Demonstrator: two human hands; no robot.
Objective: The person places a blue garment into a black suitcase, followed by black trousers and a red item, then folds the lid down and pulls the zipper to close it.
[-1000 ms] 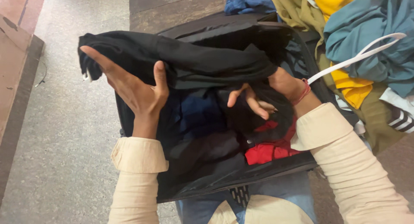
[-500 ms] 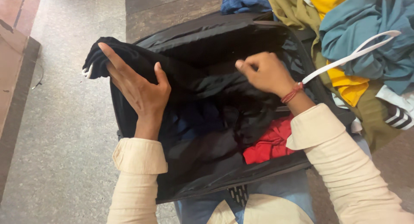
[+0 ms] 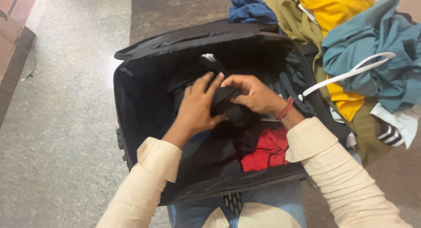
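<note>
Two hands (image 3: 221, 103) on one black garment (image 3: 228, 106) inside one black suitcase (image 3: 136, 92).

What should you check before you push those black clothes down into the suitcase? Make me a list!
1. Left hand flat on the folded black cloth garment: ok.
2. Right hand gripping the same garment: ok.
3. Open black fabric suitcase has its lid clear of the opening: ok.
4. Red crumpled garment sits inside the suitcase, not over the rim: ok.
5. White strap from the clothes pile hangs outside the suitcase: cannot tell.
6. Room left under the black garment: cannot tell.
</note>
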